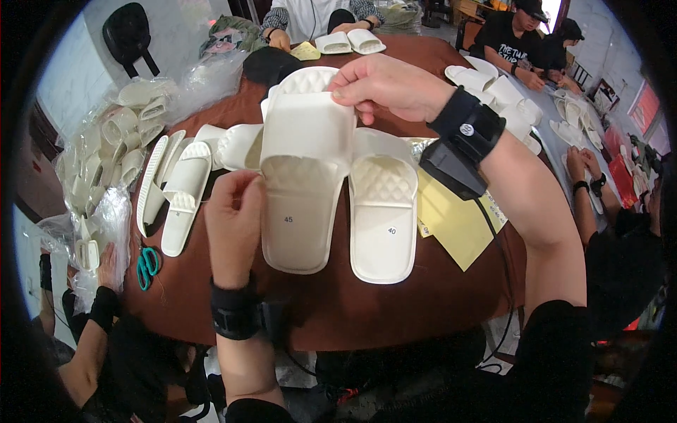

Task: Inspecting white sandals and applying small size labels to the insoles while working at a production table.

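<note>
Both hands grip white slipper.

Matt white foam slipper with quilted footbed, smooth brown tabletop, crinkled glossy plastic bags, yellow paper

Two hands – one pair of teal scissors, many white slippers beyond exact counting.

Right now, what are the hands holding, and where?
A white slide sandal: the left hand grips its left edge, the right hand pinches the strap's top.
</note>
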The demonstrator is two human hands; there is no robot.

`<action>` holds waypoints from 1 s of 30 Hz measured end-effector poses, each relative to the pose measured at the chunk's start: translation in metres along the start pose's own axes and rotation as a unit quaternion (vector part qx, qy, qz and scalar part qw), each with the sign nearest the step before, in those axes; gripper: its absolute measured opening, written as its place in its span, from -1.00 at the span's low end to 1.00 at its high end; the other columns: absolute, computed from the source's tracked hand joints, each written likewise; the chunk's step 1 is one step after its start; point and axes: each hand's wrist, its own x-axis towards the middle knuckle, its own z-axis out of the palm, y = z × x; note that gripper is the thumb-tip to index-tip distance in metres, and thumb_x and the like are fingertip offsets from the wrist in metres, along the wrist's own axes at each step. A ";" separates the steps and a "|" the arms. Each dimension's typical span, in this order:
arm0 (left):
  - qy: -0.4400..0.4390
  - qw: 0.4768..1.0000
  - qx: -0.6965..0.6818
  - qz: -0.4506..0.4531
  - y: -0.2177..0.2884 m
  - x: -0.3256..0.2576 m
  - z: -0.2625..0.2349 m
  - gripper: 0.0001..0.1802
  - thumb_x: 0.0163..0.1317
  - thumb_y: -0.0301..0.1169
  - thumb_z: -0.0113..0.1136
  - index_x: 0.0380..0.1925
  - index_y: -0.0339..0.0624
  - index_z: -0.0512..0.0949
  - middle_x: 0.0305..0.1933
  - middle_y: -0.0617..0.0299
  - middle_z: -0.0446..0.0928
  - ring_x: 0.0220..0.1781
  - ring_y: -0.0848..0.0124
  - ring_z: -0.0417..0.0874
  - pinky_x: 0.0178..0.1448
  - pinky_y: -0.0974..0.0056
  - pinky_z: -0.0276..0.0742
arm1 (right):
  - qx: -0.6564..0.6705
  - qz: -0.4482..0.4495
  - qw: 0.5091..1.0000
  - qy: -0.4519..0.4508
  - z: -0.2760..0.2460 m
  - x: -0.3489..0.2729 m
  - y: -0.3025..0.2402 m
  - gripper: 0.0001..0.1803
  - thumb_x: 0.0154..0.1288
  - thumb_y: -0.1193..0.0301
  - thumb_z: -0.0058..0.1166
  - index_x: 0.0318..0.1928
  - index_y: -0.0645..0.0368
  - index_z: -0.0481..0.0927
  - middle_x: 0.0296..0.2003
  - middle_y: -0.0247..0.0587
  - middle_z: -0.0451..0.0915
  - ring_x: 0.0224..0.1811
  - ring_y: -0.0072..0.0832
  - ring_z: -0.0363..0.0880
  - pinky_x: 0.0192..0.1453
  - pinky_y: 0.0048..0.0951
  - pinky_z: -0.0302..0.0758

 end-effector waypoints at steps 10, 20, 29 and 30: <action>-0.065 0.994 0.010 -0.083 -0.014 0.000 0.009 -0.45 0.11 -0.54 0.15 0.16 -0.32 0.31 -0.26 0.15 0.51 -0.27 0.49 0.53 -0.24 0.42 0.46 | 0.022 -0.028 0.999 0.039 0.031 -0.010 0.017 -0.66 0.29 0.52 0.02 0.07 0.38 0.50 -0.05 -0.17 0.58 0.00 -0.52 0.55 0.09 -0.51 0.48; -0.126 0.983 0.112 -0.077 -0.021 -0.006 0.006 -0.59 0.12 -0.54 0.12 0.02 -0.32 0.45 -0.34 0.18 0.56 -0.37 0.49 0.54 -0.26 0.39 0.48 | -0.211 -0.066 0.974 0.055 0.041 -0.100 0.014 -0.81 0.23 0.53 0.06 -0.15 0.35 0.57 -0.37 -0.09 0.64 -0.32 -0.42 0.63 -0.18 -0.41 0.53; -0.025 0.990 0.105 0.095 -0.007 -0.006 0.029 -0.78 0.18 -0.55 0.15 -0.15 -0.29 0.57 -0.32 0.17 0.56 -0.33 0.46 0.56 -0.20 0.38 0.49 | -0.239 -0.047 0.970 0.025 0.047 -0.135 0.028 -0.83 0.23 0.53 0.04 -0.17 0.30 0.55 -0.36 -0.09 0.62 -0.32 -0.36 0.61 -0.19 -0.41 0.51; -0.049 0.996 0.031 0.073 -0.010 -0.007 0.030 -0.78 0.18 -0.55 0.16 -0.16 -0.29 0.58 -0.30 0.17 0.58 -0.31 0.48 0.56 -0.18 0.40 0.49 | -0.258 -0.060 0.964 0.013 0.053 -0.133 0.032 -0.82 0.22 0.56 0.04 -0.15 0.29 0.54 -0.36 -0.15 0.61 -0.33 -0.41 0.59 -0.19 -0.45 0.50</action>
